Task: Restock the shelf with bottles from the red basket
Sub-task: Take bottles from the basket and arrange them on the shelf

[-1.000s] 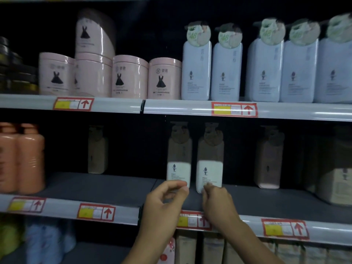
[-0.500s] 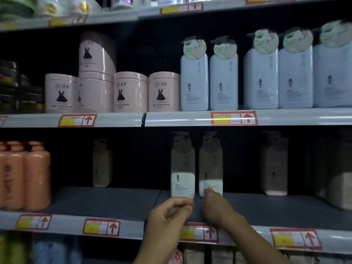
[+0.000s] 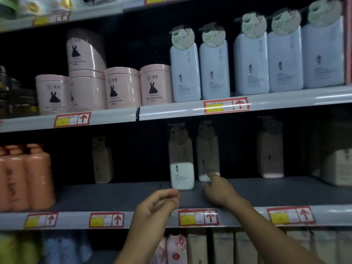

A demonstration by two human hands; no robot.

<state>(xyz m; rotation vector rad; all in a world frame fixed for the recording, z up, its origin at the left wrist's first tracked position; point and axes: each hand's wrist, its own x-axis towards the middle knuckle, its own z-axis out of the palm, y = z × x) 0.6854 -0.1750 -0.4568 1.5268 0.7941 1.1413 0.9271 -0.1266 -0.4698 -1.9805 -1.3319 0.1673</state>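
Here, seating two pale rectangular pump bottles on the dark grey middle shelf [image 3: 114, 195].
My right hand [image 3: 219, 189], fingers extended, touches the rear bottle [image 3: 207, 157]; my left hand [image 3: 158, 204], loosely curled, empty, hovers before the front bottle [image 3: 182, 168]; square both gently.

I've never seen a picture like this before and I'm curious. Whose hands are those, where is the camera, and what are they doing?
The camera sits on a person's head, looking forward and down, so you see their own two hands. They stand at a shop shelf. The right hand reaches in and touches a pale bottle near its bottom. The left hand hangs loosely curled in front, holding nothing. Another pale bottle stands just beside the first. Pink jars and white bottles fill the shelf above, and orange bottles stand on the left.
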